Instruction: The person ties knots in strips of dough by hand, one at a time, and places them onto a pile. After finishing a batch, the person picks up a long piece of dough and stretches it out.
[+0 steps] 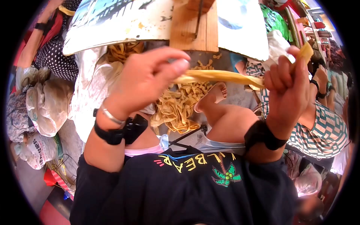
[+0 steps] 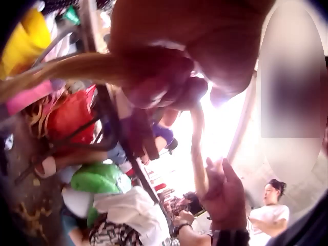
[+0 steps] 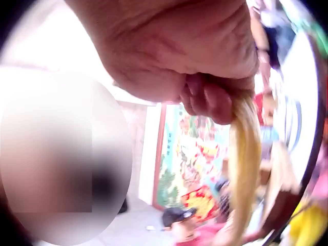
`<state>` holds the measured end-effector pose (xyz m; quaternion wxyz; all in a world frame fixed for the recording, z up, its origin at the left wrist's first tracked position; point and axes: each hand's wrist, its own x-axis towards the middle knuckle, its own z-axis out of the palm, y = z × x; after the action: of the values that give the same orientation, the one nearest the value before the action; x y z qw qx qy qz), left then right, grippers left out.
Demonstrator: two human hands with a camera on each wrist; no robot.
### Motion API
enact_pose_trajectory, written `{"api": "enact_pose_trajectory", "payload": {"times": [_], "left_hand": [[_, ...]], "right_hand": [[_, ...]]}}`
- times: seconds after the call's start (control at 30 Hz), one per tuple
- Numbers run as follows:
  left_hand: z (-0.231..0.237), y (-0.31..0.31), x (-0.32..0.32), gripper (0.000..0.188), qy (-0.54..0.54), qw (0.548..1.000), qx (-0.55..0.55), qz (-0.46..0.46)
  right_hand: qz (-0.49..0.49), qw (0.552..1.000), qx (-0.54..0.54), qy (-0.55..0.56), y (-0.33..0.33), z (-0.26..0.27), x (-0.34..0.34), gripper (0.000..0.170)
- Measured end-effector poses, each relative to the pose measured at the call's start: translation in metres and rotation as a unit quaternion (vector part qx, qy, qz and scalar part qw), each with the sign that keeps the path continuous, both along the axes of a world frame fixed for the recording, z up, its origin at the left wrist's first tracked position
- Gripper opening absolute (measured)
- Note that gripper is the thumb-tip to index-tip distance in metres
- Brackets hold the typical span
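A yellowish flat strip is stretched between the two hands in the head view, above the lap. My left hand, slightly blurred, pinches its left part. My right hand grips the other part with curled fingers, and a folded piece stands up past the fingertips. In the left wrist view the left hand has its fingers curled round the strip, which runs down to the right hand. Seen from the right wrist, the strip leaves the curled fingers of the right hand.
Below the hands, a pile of yellowish strips lies on the floor near a foot. A table with a white top and a wooden block stands ahead. Plastic bags are at the left; people sit on both sides.
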<state>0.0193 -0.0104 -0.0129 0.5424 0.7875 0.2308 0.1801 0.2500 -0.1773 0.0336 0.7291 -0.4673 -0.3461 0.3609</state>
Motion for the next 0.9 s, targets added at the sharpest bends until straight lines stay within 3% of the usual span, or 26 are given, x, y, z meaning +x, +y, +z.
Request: {"api": "enact_pose_trajectory", "payload": {"times": [0.03,0.07,0.1,0.13,0.23,0.3,0.37,0.4,0.47,0.5,0.57,0.63,0.7,0.77,0.87,0.9], "left_hand": [[0.024,0.002,-0.009,0.049,-0.016,0.998,-0.059,0.005],[0.037,-0.004,-0.013,0.043,-0.133,0.986,-0.102,-0.002],[0.045,-0.011,-0.014,0.04,-0.147,0.986,-0.065,-0.044],[0.047,-0.017,-0.01,0.039,-0.131,0.988,-0.035,-0.066],[0.037,-0.03,0.008,0.045,-0.039,0.995,0.021,-0.094],[0.007,-0.023,0.012,0.046,-0.156,0.984,0.079,-0.032],[0.014,-0.02,0.004,0.041,-0.201,0.971,0.107,-0.067],[0.017,-0.018,0.0,0.039,-0.223,0.964,0.121,-0.085],[0.025,-0.029,-0.006,0.026,-0.094,0.975,0.169,-0.107],[0.017,-0.031,-0.004,0.014,-0.108,0.98,0.146,-0.087],[0.018,-0.038,-0.004,0.012,-0.07,0.997,-0.027,0.014],[0.023,-0.043,0.0,0.015,-0.041,0.976,-0.193,0.09],[0.014,-0.051,-0.002,0.016,-0.035,0.985,-0.162,0.046],[0.016,-0.053,-0.008,0.015,-0.024,0.993,-0.117,-0.007],[-0.005,-0.036,-0.006,0.021,-0.148,0.988,0.011,0.035],[-0.005,-0.037,-0.003,0.032,-0.17,0.981,-0.091,0.004]], "right_hand": [[0.064,0.989,-0.084,-0.1,-0.003,-0.001,-0.006,0.036],[0.126,0.958,-0.166,-0.197,-0.009,-0.003,-0.02,0.047],[0.258,0.885,-0.236,-0.308,-0.002,0.005,-0.028,0.049],[0.387,0.778,-0.26,-0.421,0.005,0.013,-0.037,0.051],[0.574,0.699,-0.187,-0.384,0.012,-0.001,-0.064,0.034],[0.59,0.746,-0.156,-0.267,0.016,-0.002,-0.061,0.033],[0.49,0.862,-0.087,-0.091,0.011,-0.027,-0.062,0.031],[0.442,0.886,-0.069,-0.125,0.013,-0.027,-0.06,0.027],[0.41,0.9,-0.12,-0.089,0.011,-0.029,-0.059,0.026],[0.395,0.903,-0.155,-0.064,0.01,-0.029,-0.057,0.025],[0.374,0.889,-0.264,0.003,0.014,-0.024,-0.056,0.024],[0.258,0.941,-0.22,0.006,0.018,-0.027,-0.068,0.024],[0.163,0.969,-0.185,0.018,0.022,-0.03,-0.074,0.02],[0.148,0.975,-0.168,0.001,0.021,-0.034,-0.07,0.017],[0.185,0.973,-0.132,0.025,0.02,-0.035,-0.065,0.016],[0.183,0.977,-0.105,0.011,0.022,-0.04,-0.068,0.017]]}}
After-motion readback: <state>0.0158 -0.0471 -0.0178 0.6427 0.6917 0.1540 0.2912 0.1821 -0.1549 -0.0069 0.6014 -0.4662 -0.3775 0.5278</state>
